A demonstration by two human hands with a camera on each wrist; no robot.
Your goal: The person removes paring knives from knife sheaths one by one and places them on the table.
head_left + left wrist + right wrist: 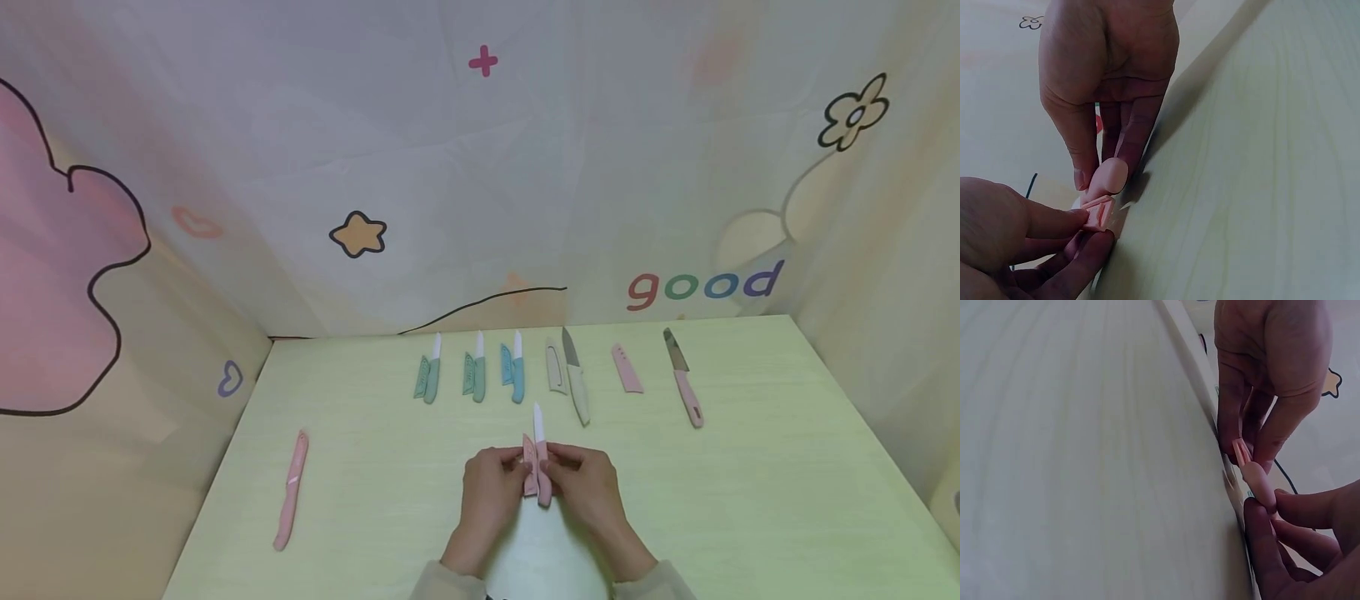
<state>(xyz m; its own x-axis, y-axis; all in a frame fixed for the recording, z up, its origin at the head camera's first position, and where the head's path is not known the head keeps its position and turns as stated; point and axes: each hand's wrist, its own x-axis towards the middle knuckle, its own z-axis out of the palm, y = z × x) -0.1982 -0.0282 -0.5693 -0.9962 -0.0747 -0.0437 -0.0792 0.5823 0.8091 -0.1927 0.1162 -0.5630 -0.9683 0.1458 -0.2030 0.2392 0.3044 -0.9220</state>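
My left hand [491, 492] pinches a pink knife sheath [529, 467] between thumb and fingers. Beside it, my right hand [591, 490] holds a small paring knife by its pink handle [544, 487], the white blade [537, 421] bare and pointing away from me. Sheath and knife stand side by side, nearly parallel, low over the table. In the left wrist view the sheath's squared end [1100, 215] faces the camera, and the rounded handle end [1112, 175] shows above it. The right wrist view has the handle [1260, 486] between my right thumb and fingers.
Across the back lie two green knives [432, 379] [479, 379], a blue knife [518, 379], each against its sheath, a cream knife [577, 392] beside its cream sheath [556, 367], a pink sheath [627, 369] and a pink-handled knife [688, 396]. A sheathed pink knife [291, 492] lies left on the table [375, 517].
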